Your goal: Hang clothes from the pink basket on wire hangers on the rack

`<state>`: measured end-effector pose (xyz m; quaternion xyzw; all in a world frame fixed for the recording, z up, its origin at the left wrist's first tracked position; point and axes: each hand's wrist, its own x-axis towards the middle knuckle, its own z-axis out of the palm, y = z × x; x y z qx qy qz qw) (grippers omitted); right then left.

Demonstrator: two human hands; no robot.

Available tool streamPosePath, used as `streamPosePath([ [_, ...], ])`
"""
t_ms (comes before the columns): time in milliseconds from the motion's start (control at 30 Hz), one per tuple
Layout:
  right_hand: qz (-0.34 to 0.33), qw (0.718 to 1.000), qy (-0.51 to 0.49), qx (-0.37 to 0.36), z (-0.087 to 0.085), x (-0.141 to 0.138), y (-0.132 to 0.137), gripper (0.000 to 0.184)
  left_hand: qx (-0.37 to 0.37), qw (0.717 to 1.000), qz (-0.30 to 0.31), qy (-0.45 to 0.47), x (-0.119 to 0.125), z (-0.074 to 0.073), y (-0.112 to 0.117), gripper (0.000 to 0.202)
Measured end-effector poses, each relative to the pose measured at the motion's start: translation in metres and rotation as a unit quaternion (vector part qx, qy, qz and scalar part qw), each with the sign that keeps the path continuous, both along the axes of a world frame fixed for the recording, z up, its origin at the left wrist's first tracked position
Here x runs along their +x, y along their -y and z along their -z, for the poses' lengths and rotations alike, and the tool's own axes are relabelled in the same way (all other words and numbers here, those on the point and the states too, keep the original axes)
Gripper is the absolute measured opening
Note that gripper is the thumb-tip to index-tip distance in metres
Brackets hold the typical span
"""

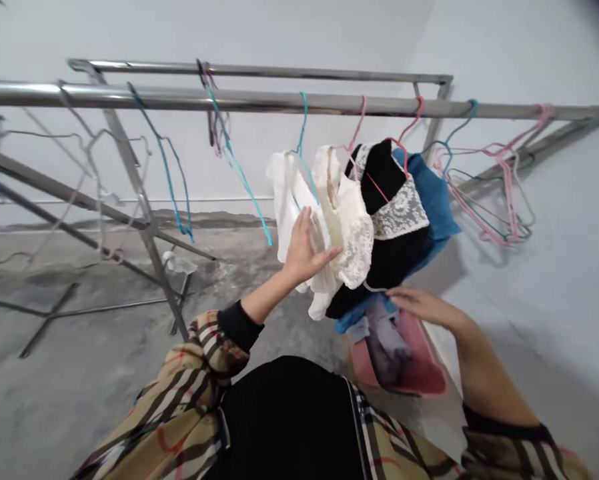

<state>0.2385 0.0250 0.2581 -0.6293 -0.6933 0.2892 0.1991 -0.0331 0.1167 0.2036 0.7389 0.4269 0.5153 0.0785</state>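
Observation:
My left hand (pixel 304 253) is open, its fingers pointing up against a white garment (pixel 283 200) on a blue hanger (pixel 303 127). Its thumb reaches right, across a cream lace-trimmed garment (pixel 355 233) on a pink hanger (pixel 358 127). To the right hangs a black garment with a white lace panel (pixel 402 212), on a red hanger (pixel 410 127). A blue garment (pixel 432 193) hangs behind it. My right hand (pixel 424 307) is at the lower hem of the black garment, fingers stretched out to the left; its thumb is hidden.
A metal drying rack (pixel 259 100) crosses the view, with blue hangers (pixel 172 180) on the left and pink hangers (pixel 509 187) on the right. Below stands a pink basin (pixel 424 367) holding greyish laundry (pixel 387 340). Rack legs (pixel 164 267) spread over the concrete floor.

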Motion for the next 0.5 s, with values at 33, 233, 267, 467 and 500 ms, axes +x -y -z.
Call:
streamPosePath([
  [33, -0.055, 0.998, -0.006, -0.03, 0.002, -0.01, 0.001, 0.033, -0.026, 1.0, -0.008, 0.002, 0.001, -0.006, -0.006, 0.107],
  [233, -0.305, 0.941, -0.108, -0.096, 0.002, -0.066, -0.004, 0.042, -0.235, 0.971, -0.029, -0.037, -0.006, -0.028, 0.005, 0.066],
  [267, -0.277, 0.948, -0.142, -0.061, 0.003, -0.074, -0.008, 0.042, -0.245, 0.968, -0.026, -0.044, -0.009, -0.029, 0.011, 0.057],
  [467, -0.12, 0.946, -0.277, 0.12, 0.024, -0.126, -0.051, 0.057, -0.147, 0.982, -0.058, -0.108, -0.026, -0.02, 0.041, 0.021],
  [500, -0.107, 0.944, -0.28, 0.136, 0.026, -0.135, -0.058, 0.06, -0.119, 0.983, -0.07, -0.118, -0.028, -0.017, 0.045, 0.017],
])
